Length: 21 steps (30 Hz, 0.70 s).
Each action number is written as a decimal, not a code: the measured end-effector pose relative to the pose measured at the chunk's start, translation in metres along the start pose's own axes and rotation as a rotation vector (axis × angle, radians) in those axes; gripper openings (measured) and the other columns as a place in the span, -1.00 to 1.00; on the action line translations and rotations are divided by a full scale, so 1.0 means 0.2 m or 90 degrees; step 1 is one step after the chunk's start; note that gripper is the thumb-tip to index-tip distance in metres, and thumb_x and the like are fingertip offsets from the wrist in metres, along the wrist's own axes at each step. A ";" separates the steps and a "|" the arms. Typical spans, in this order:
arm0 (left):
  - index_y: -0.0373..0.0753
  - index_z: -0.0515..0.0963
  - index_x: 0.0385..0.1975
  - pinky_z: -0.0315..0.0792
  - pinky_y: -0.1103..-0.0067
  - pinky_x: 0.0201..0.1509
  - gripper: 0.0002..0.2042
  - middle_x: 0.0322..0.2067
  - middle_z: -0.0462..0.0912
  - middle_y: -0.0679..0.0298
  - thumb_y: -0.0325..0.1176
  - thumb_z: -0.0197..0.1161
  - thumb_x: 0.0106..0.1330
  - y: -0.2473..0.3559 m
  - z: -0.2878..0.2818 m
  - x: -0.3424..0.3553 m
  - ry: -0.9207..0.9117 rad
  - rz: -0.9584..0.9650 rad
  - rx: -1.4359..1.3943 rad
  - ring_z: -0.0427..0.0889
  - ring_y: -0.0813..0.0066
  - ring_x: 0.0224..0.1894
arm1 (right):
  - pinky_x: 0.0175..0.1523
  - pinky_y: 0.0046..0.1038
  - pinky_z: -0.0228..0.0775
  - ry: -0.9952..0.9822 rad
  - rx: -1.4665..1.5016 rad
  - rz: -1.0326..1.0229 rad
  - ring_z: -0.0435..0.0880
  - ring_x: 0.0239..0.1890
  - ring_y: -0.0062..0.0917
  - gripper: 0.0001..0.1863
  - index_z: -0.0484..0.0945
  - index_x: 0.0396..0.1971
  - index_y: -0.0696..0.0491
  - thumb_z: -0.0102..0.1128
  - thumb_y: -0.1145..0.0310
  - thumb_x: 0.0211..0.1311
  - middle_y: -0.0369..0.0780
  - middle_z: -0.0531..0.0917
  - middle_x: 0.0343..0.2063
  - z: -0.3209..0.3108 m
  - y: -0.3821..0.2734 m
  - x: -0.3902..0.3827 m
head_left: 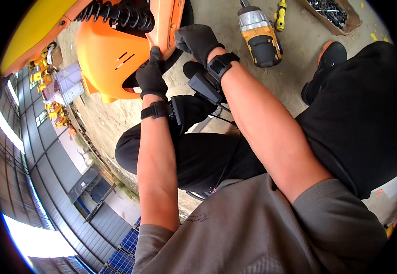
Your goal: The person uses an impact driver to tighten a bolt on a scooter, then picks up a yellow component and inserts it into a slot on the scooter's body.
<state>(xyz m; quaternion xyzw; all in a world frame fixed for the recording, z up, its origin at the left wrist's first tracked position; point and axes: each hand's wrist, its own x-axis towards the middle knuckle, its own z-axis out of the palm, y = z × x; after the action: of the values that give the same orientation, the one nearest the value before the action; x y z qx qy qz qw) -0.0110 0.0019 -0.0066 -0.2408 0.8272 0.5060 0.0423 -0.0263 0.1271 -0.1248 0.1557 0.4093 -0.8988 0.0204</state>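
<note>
Both my hands wear dark gloves, with black straps and small boxes at the wrists. My left hand [152, 77] grips the lower end of an orange arm [164, 34]; one digit points up along its face and the other fingers are mostly hidden. My right hand [199, 42] is curled closed against the right edge of the same arm. Whatever it may hold is hidden. Left of the hands curves a large orange fender [109, 61] with two slots. Above the fender a black coil spring shock absorber [120, 17] runs across. Part of a black tyre [187, 13] shows behind the arm.
A yellow and black impact wrench [261, 41] lies on the concrete floor to the right. Beside it is a yellow-handled tool [280, 16]. A cardboard box [333, 16] of small dark parts stands at far right. My bent knees are close below. More yellow vehicles [54, 112] stand far left.
</note>
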 end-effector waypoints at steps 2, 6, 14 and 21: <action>-0.30 0.61 -0.36 0.45 0.62 -0.40 -0.59 -0.48 0.57 0.33 -0.01 0.44 0.18 -0.01 -0.06 -0.02 0.014 -0.009 -0.019 0.52 0.53 -0.51 | -0.31 -0.60 0.53 0.012 0.125 0.148 0.63 -0.45 -0.57 -0.85 0.60 -0.39 0.16 0.29 0.37 0.20 -0.23 0.64 -0.46 0.07 -0.15 -0.08; -0.28 0.61 -0.36 0.44 0.62 -0.42 -0.63 -0.47 0.57 0.34 -0.05 0.46 0.17 0.00 -0.05 -0.04 0.025 0.027 -0.055 0.52 0.54 -0.50 | -0.35 -0.61 0.48 0.022 0.191 0.241 0.60 -0.50 -0.60 -0.81 0.59 -0.43 0.16 0.31 0.33 0.18 -0.27 0.63 -0.51 0.09 -0.31 -0.12; -0.33 0.62 -0.32 0.39 0.65 -0.30 -0.70 -0.41 0.62 0.39 -0.19 0.45 0.21 0.01 -0.05 -0.05 0.016 -0.010 -0.062 0.49 0.64 -0.42 | -0.42 -0.58 0.40 -0.001 0.060 0.046 0.55 -0.58 -0.62 -0.77 0.58 -0.48 0.16 0.30 0.28 0.18 -0.28 0.61 -0.57 0.05 -0.08 -0.02; -0.32 0.62 -0.31 0.39 0.68 -0.33 -0.73 -0.40 0.61 0.40 -0.22 0.44 0.23 0.02 -0.04 -0.06 0.019 -0.009 -0.094 0.48 0.65 -0.43 | -0.45 -0.59 0.37 -0.001 -0.015 0.141 0.52 -0.62 -0.63 -0.75 0.57 -0.58 0.12 0.29 0.29 0.19 -0.31 0.57 -0.64 0.08 -0.25 -0.06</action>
<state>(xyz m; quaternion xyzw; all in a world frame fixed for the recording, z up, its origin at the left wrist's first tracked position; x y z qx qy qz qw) -0.0005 0.0009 0.0043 -0.2567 0.7862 0.5619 0.0161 -0.0265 0.1469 -0.0745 0.1987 0.4004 -0.8862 0.1217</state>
